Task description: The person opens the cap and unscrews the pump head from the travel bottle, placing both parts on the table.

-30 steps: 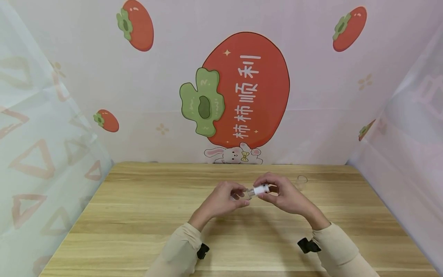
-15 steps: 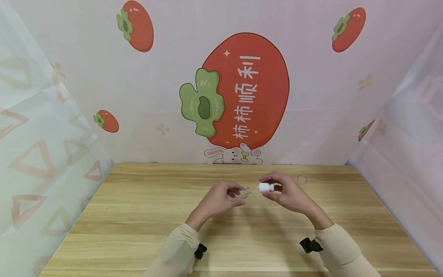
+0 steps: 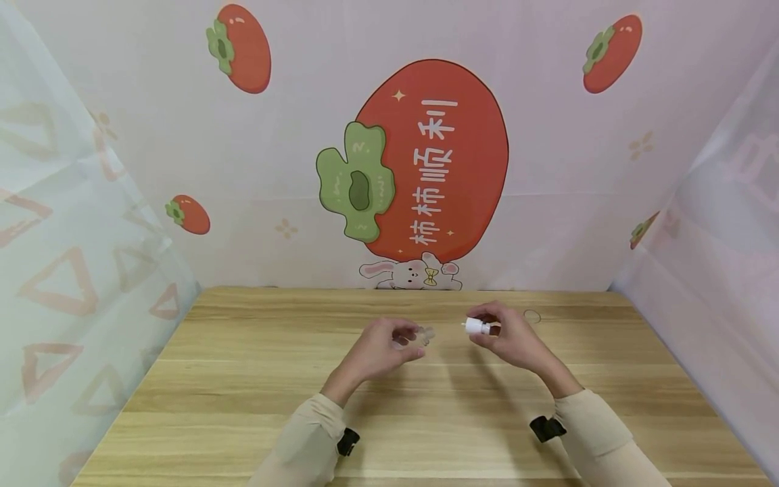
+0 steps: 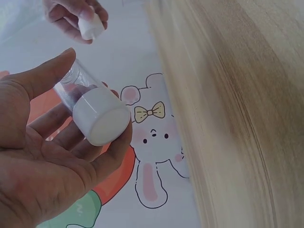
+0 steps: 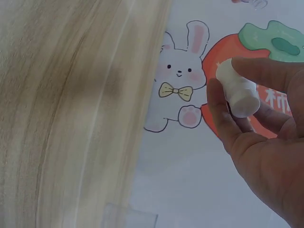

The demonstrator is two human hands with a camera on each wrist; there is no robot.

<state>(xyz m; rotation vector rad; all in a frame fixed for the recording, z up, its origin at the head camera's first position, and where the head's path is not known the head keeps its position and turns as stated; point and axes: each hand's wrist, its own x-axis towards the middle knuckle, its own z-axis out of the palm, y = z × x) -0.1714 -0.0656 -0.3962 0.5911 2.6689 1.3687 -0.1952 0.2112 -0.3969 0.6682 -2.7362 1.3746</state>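
Observation:
My left hand holds a small clear bottle above the table, its neck turned toward the other hand. The left wrist view shows the bottle's white bottom section, with thumb and fingers around the clear upper part. To the right, my right hand pinches a white pump head between thumb and fingers. A short thin tip sticks out of it toward the bottle. A gap separates bottle and pump head. In the right wrist view, the pump head shows a narrower middle.
A clear cap-like piece with a round rim stands on the wooden table, behind the right hand. Its transparent edge also appears low in the right wrist view. A printed backdrop rises behind the table, with side panels left and right.
The white pump head has come away from the bottle neck. My right hand moved right with it, and my left hand moved slightly left with the bottle.

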